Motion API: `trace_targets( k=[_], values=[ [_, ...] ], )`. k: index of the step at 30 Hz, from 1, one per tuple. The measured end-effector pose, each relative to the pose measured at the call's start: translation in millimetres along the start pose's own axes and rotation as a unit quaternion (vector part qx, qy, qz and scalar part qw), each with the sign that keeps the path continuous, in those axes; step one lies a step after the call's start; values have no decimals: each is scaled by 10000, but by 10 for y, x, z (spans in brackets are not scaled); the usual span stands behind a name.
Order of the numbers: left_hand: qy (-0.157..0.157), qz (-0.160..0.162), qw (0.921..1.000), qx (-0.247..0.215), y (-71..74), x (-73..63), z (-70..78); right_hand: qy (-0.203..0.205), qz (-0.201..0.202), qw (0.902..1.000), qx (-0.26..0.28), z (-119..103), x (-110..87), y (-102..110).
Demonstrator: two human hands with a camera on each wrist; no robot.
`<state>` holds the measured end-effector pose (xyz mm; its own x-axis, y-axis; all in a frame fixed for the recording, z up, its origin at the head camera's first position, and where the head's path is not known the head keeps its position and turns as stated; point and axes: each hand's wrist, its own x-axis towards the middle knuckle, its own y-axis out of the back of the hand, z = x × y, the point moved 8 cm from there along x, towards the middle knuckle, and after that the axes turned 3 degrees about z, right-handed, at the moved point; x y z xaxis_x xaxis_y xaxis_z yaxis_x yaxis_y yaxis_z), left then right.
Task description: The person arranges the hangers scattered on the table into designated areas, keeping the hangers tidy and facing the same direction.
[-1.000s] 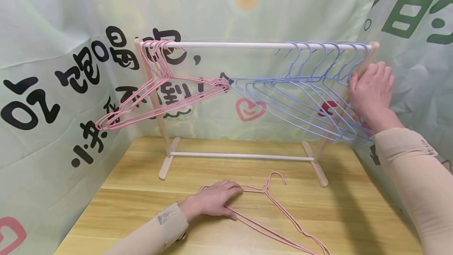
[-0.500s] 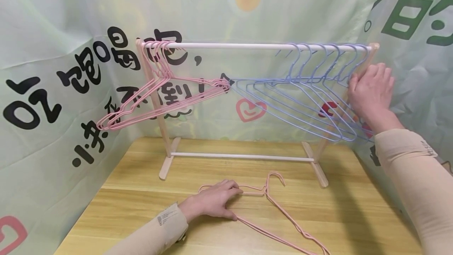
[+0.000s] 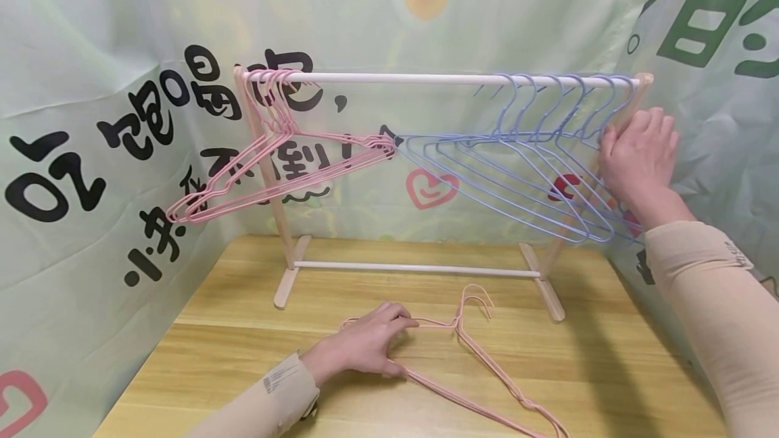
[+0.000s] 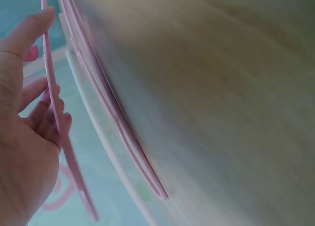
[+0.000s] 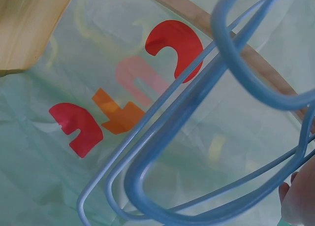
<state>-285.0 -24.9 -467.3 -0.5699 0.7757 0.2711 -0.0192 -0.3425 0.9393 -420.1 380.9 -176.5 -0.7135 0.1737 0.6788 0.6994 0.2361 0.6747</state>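
My left hand (image 3: 365,343) holds a pink wire hanger (image 4: 69,162) just above the wooden table. Its fingers curl round the wire in the left wrist view. Under it, at least one more pink hanger (image 4: 115,113) lies flat; two hooks show apart in the head view. My right hand (image 3: 639,154) grips the right wooden post (image 3: 569,228) of a small clothes rack, beside several blue hangers (image 3: 535,147). Only a bit of that hand (image 5: 299,199) shows in the right wrist view. Several pink hangers (image 3: 280,134) hang at the rack's left end.
The rack's white top rod (image 3: 395,78) and lower rod (image 3: 414,268) join its two posts. It stands on the wooden table (image 3: 243,357) on flat wooden feet (image 3: 550,299). A printed pale green cloth (image 3: 365,19) encloses the back and sides.
My left hand has risen slightly with one pink hanger, whose hook now stands apart above the other hook. The right hand and the hanging hangers have stayed put.
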Motion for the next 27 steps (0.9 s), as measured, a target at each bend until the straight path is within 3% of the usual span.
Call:
trace_targets(
  k=[17, 27],
  values=[
    [-48, 680, 9976, 83, 262, -68, 13, -20, -23, 10000, -23, -5, 3, -2],
    [303, 808, 9957, 348, 500, -95, -93, -15, -28, 10000, 10, -19, -4, 4]
  ],
)
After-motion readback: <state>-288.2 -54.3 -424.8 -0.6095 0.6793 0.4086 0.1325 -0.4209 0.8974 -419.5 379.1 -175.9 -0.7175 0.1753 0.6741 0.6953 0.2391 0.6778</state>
